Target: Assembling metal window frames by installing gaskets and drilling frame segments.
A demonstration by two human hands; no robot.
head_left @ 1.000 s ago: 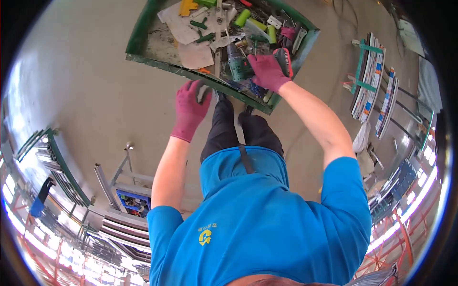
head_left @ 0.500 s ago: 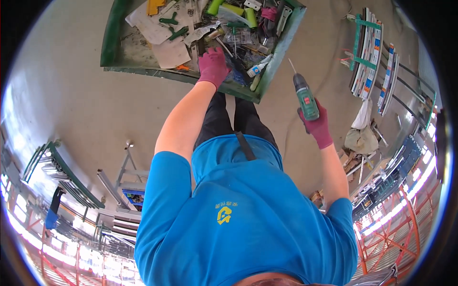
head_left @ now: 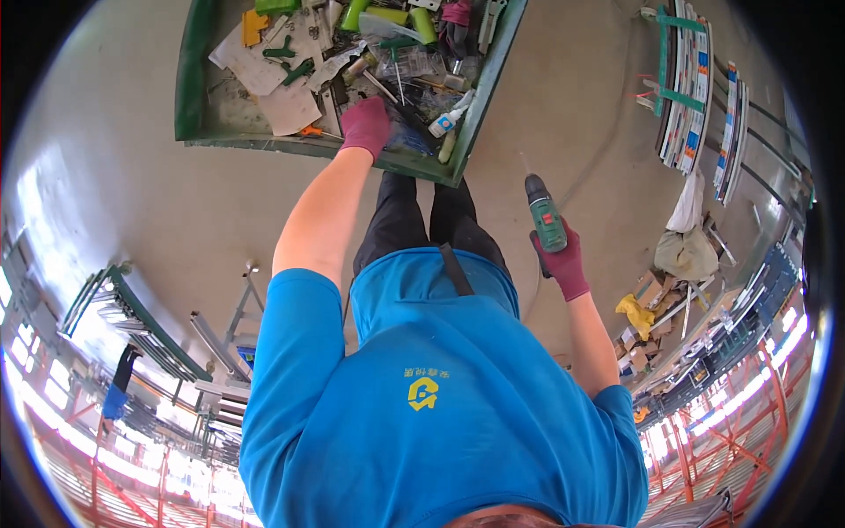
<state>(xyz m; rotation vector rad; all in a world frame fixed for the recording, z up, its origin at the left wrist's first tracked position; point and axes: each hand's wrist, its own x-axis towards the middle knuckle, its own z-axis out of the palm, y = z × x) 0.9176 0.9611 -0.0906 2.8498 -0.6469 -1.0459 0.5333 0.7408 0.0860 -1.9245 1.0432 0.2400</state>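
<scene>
My right hand [head_left: 564, 260], in a dark pink glove, is wrapped round the grip of a green and black cordless drill [head_left: 547, 222]. The drill's bit looks blurred and points away from me, to the right of a green-walled tray [head_left: 191, 97]. Inside the tray, close to its near wall, my left hand [head_left: 364, 126] in a matching glove is curled palm down. Its fingertips are hidden, so what they hold, if anything, does not show. Around it lie an orange-handled screwdriver [head_left: 312, 131], sheets of paper [head_left: 289, 107] and a white bottle [head_left: 445, 123].
Green-handled tools [head_left: 299, 72] and light green pieces lie farther back in the tray. Bundled strips [head_left: 685, 97] tied with green bands stand at the right, beside a pale sack [head_left: 686, 253]. A dark green rack [head_left: 158, 330] stands at the left.
The drill has come nearer my body and a little left. My left hand has drawn back toward the tray's near wall. The whole view has shifted slightly.
</scene>
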